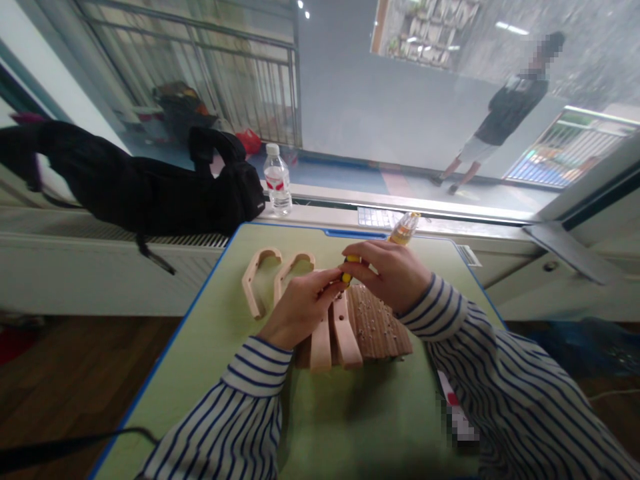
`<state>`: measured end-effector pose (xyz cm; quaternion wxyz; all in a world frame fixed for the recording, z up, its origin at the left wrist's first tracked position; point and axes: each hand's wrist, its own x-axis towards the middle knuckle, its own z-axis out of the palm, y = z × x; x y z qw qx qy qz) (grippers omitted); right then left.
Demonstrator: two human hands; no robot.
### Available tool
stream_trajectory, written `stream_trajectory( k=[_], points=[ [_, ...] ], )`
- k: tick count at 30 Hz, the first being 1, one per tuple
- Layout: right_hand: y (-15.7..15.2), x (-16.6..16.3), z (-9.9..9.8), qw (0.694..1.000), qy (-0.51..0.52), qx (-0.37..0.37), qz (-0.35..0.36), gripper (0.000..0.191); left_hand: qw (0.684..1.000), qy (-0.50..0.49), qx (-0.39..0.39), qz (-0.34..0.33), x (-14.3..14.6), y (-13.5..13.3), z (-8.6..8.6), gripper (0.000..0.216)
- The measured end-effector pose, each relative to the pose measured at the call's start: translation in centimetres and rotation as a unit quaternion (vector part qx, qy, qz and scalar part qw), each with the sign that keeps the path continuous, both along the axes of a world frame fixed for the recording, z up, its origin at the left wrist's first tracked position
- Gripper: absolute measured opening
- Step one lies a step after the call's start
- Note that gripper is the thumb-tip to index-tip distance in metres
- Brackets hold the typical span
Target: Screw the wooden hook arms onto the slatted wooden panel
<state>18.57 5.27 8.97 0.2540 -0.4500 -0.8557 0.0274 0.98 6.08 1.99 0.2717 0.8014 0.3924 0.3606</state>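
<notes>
Both my hands meet over the middle of the table around a yellow-and-black screwdriver (353, 259). My right hand (387, 270) is closed on its upper part, and the fingers of my left hand (300, 303) pinch lower down; its tip is hidden. Just beneath lie two light wooden curved pieces (345, 327) with small holes, side by side on a brown ridged block (383, 327). Many small screws dot that block's right half. Left of my left hand, two more bent wooden pieces (253, 287) rest on the tabletop, one partly covered by the hand.
The green table (200, 380) has a blue edge and stands against a windowsill. A clear bottle with yellowish contents (405, 228) is behind my right hand. On the sill are a water bottle (278, 183) and a black bag (165, 193). Beyond the glass stands a person (515, 110).
</notes>
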Motion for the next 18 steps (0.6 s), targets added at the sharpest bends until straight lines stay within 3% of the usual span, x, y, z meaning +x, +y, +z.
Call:
stream_trajectory(
  k=[18],
  points=[
    [0.07, -0.03, -0.08, 1.0, 0.0, 0.0, 0.003, 0.027, 0.998, 0.01, 0.049, 0.03, 0.12, 0.05, 0.02, 0.027]
  ],
)
